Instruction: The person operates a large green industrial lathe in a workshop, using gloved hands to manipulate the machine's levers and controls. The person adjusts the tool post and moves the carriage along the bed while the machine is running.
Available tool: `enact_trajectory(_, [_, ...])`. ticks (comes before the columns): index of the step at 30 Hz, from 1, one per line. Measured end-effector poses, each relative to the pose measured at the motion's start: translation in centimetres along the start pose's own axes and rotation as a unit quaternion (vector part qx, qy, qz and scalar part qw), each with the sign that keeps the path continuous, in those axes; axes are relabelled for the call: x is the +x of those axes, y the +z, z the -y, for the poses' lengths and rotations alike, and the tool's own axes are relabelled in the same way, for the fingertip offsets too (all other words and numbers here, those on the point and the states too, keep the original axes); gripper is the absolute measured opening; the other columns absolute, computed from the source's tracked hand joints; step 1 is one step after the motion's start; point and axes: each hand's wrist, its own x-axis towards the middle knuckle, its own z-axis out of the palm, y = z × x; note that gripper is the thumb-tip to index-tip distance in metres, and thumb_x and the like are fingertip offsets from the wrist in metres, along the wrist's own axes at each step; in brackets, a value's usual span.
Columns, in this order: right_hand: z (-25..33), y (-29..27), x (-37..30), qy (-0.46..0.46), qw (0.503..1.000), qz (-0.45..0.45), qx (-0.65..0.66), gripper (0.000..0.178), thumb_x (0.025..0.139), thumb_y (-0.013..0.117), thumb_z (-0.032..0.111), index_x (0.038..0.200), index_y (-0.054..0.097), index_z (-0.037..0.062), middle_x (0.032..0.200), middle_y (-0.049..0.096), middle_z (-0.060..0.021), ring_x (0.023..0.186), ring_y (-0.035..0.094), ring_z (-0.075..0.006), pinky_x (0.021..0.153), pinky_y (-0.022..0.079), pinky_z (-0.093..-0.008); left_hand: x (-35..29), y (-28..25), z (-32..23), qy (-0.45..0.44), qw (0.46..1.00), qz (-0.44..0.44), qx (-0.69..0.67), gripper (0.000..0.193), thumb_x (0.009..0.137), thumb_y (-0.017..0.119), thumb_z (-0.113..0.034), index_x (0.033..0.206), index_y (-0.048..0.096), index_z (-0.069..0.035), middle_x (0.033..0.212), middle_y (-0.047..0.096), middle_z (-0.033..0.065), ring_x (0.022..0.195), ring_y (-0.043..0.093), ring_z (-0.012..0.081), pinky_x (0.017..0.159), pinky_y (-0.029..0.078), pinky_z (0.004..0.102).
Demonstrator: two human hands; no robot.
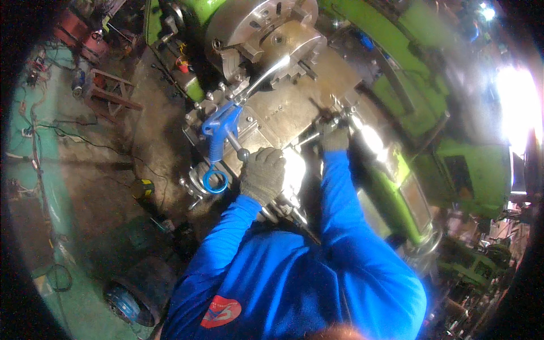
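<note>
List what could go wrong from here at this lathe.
First, the blue air gun seems to lie loose, with its nozzle end toward the chuck; if the chuck turned, the gun might be struck or thrown. Second, the gloved left hand and gloved right hand could snag on moving parts. Third, the left hand is close to the ball-ended lever and might bump it.

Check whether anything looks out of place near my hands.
Possibly the blue pistol-shaped tool beyond your left hand: it appears to lie on the metal carriage, pointing toward the chuck, an odd spot for a handheld tool.
</note>
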Motion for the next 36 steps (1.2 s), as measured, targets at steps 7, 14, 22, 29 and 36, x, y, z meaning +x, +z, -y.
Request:
enact_trajectory(7, [-3.8,-0.6,-3.7,-0.125,0.915,0.058,0.38,0.048,0.102,0.063,0.028,0.136,0.06,-0.006,0.128,0.07,-0.0207,0.114,0.067,-0.0298,0.1,0.054,-0.0371,-0.1,0.6,0.2,-0.002,1.0,-0.007,0.004,0.023,0.087,0.063,-0.026,0.106,0.07,-0.016,0.124,0.067,0.0041,0.123,0.058,0.0264,0.101,0.044,0.0472])
enact_trajectory(14, [4.2,-16.0,-7.1,-0.173,0.931,0.113,0.3,0.031,0.103,0.064,0.024,0.127,0.063,0.0045,0.105,0.07,-0.0088,0.083,0.064,-0.0144,0.072,0.057,-0.0295,-0.6,0.6,0.2,-0.02,1.0,-0.01,0.022,0.02,0.087,0.06,-0.025,0.101,0.071,-0.016,0.117,0.067,0.0048,0.118,0.059,0.026,0.095,0.047,0.0455])
enact_trajectory(22, [5.9,-19.7,0.8,-0.185,0.981,0.054,0.01,0.024,0.092,0.074,0.015,0.116,0.073,0.009,0.103,0.076,-0.0124,0.087,0.068,-0.0194,0.081,0.055,-0.0336,-0.6,1.1,0.7,-0.004,1.0,-0.005,0.005,0.018,0.088,0.061,-0.023,0.096,0.072,-0.013,0.111,0.066,0.0058,0.116,0.059,0.0249,0.101,0.046,0.0425])
enact_trajectory(29, [6.9,-19.0,2.4,-0.259,0.944,0.126,-0.161,0.069,0.077,0.082,0.006,0.142,0.065,0.0226,0.116,0.077,-0.0097,0.107,0.072,-0.0247,0.09,0.055,-0.0379,-1.1,0.5,0.8,-0.003,0.999,-0.019,0.036,0.018,0.091,0.058,-0.023,0.101,0.071,-0.015,0.118,0.067,0.0036,0.123,0.06,0.0215,0.096,0.048,0.0437])
enact_trajectory(36, [3.5,-17.2,3.3,-0.272,0.953,0.054,-0.126,0.04,0.092,0.072,0.028,0.132,0.067,0.0232,0.116,0.075,-0.0134,0.111,0.07,-0.0362,0.09,0.054,-0.0443,-1.3,0.3,0.4,-0.006,0.999,-0.044,0.011,0.019,0.086,0.061,-0.022,0.095,0.073,-0.012,0.113,0.069,0.0067,0.113,0.062,0.0249,0.095,0.051,0.043])
